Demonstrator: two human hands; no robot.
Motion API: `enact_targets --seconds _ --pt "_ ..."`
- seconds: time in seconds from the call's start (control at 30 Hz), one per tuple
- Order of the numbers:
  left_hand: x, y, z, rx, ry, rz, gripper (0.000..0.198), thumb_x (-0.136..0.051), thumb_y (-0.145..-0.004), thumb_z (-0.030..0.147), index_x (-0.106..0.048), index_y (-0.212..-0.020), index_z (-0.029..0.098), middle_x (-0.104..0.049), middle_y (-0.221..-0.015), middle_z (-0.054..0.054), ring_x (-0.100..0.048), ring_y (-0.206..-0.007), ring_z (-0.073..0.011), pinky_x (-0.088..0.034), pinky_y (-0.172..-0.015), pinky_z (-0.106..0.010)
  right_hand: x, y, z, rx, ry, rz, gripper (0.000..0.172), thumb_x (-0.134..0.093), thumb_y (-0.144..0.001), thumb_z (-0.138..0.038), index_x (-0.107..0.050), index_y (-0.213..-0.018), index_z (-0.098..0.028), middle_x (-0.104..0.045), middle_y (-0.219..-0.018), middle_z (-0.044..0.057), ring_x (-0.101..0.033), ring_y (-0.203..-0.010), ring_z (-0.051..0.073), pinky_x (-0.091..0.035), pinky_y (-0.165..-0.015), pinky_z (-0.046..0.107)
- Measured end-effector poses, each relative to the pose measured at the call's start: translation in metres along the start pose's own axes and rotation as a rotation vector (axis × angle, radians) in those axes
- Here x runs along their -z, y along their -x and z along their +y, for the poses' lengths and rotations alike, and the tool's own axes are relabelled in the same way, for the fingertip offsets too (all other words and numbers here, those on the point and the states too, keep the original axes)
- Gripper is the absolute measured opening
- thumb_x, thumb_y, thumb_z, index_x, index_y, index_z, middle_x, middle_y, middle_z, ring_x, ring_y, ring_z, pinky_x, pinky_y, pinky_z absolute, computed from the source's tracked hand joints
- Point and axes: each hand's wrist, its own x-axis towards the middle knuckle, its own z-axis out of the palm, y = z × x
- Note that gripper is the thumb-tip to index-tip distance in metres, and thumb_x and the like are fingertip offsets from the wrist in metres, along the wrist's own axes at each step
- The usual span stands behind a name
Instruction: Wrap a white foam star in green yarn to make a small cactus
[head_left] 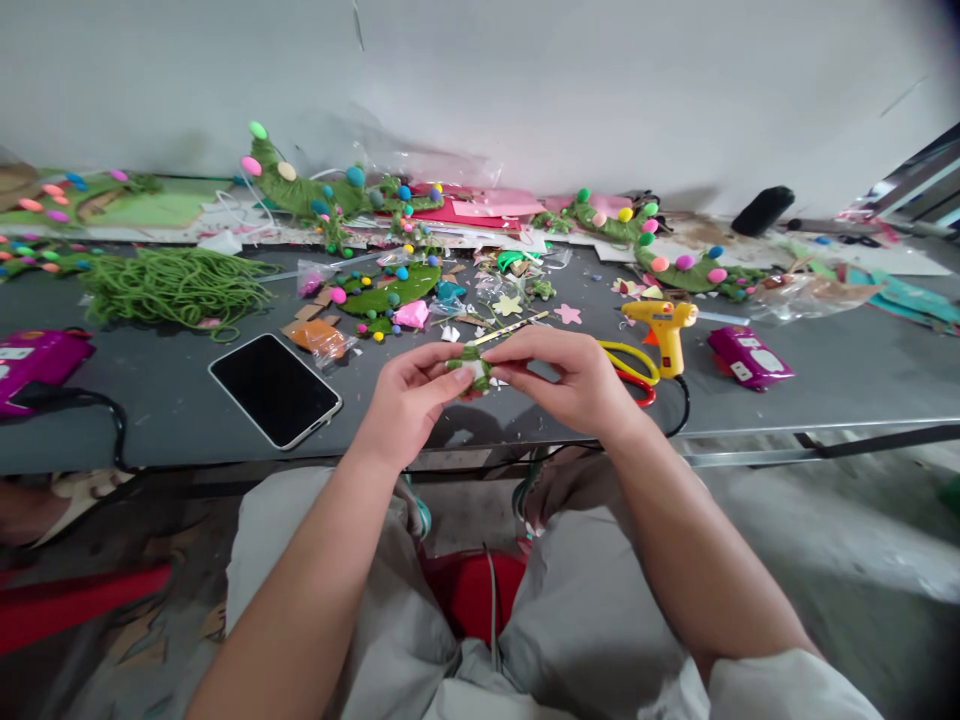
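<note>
A small green yarn-wrapped piece (pixel 477 369) with a whitish middle is held above the table's front edge. My left hand (pixel 411 398) pinches it from the left, thumb on the pale part. From the right, the fingertips of my right hand (pixel 574 378) are closed on its edge. Right of my right hand, a yellow glue gun (pixel 664 335) lies beside yellow and red looped handles. Beyond my hands are a striped stick (pixel 512 329), felt star shapes and a green leaf-shaped piece (pixel 397 291) with colored balls.
On the grey table (pixel 825 380) lie a phone (pixel 276 390), a heap of green yarn (pixel 172 288), an orange packet (pixel 319 338) and purple boxes (pixel 750 357) at both sides. Green wrapped shapes with balls line the wall. A person's foot (pixel 82 495) shows at lower left.
</note>
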Motion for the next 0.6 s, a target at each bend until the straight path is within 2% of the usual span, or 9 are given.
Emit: enact_targets --seconds 0.2,0.4,0.6 --pt "-0.0006 -0.0013 -0.0003 0.002 0.018 -0.031 0.027 -0.092 -0.066 0.021 -0.081 -0.09 0.018 -0.079 -0.085 -0.005 -0.072 -0.072 -0.0155 -0.06 -0.066 -0.027 0.0042 0.0001 0.0034 -0.086 -0.185 0.004 0.033 -0.081 -0.086 -0.025 -0.076 -0.118 -0.023 -0.073 -0.103 0.005 -0.068 -0.087 0.015 -0.058 -0.08 0.031" --pt "0.0006 -0.0012 -0.0023 -0.02 0.027 -0.038 0.025 -0.092 -0.067 0.021 -0.08 -0.09 0.02 -0.079 -0.085 -0.004 -0.073 -0.074 -0.0162 -0.061 -0.066 -0.028 0.0088 -0.0003 0.0024 -0.055 -0.178 0.065 0.009 -0.076 -0.089 -0.02 -0.078 -0.099 -0.021 -0.075 -0.095 0.005 -0.068 -0.088 0.015 -0.056 -0.078 0.029" --pt "0.0002 -0.0004 -0.0041 -0.005 0.024 -0.047 0.026 -0.091 -0.068 0.02 -0.08 -0.091 0.018 -0.079 -0.084 -0.004 -0.074 -0.075 -0.0162 -0.062 -0.07 -0.028 0.0021 -0.0011 -0.0003 -0.07 -0.088 0.043 0.009 -0.075 -0.091 -0.023 -0.076 -0.099 -0.02 -0.074 -0.094 0.005 -0.068 -0.087 0.016 -0.056 -0.077 0.029"
